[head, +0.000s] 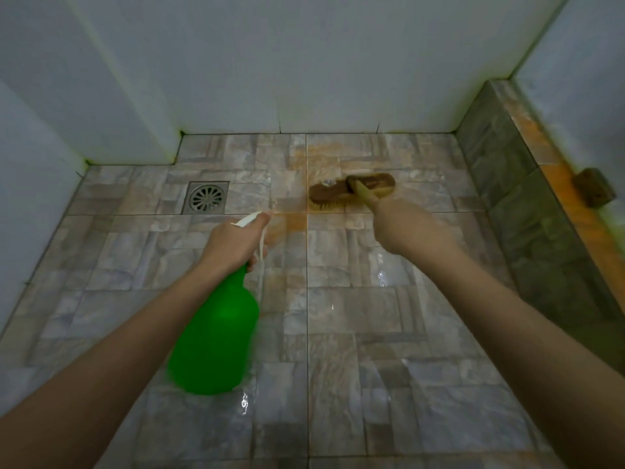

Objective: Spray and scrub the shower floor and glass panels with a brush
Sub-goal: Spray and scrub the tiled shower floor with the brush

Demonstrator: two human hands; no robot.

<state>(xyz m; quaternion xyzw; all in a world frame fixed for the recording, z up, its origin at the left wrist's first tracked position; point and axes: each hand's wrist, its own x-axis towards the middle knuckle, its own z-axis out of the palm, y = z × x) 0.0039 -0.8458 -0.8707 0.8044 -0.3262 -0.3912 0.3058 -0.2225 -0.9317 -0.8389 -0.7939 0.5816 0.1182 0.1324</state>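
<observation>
Down on the shower floor (338,316), stone-look tiles in grey, beige and rust tones lie in a patchwork of rectangles, their surface wet and glossy, with bright glints near the middle. An orange-brown stain spreads over the tiles by the back wall, and more orange runs along the top of the raised grey-tiled ledge (514,184) at the right.

The brush (351,191) sits bristles-down on the stained patch, near the back wall. Its head is a long, rounded wooden block, worn and brown, with its long axis running left to right; short yellowish bristles show under its near edge. A pale wooden handle slants from the head back toward the person. The right hand (406,228) has its grip closed around that handle, fingers hidden beneath the back of the hand.

The left hand (233,245) has its grip wrapped around the neck of a spray bottle (216,336), a smooth, translucent green plastic body with a rounded shoulder and a white trigger head. The bottle tilts, its base toward the person and its white nozzle pointing forward and to the right, toward the stain; it hangs above the floor.

A square metal drain (207,197) with a round slotted grate lies left of the brush. A brown block (593,187), blurred, rests on the ledge at the far right. Plain pale walls enclose the corner.
</observation>
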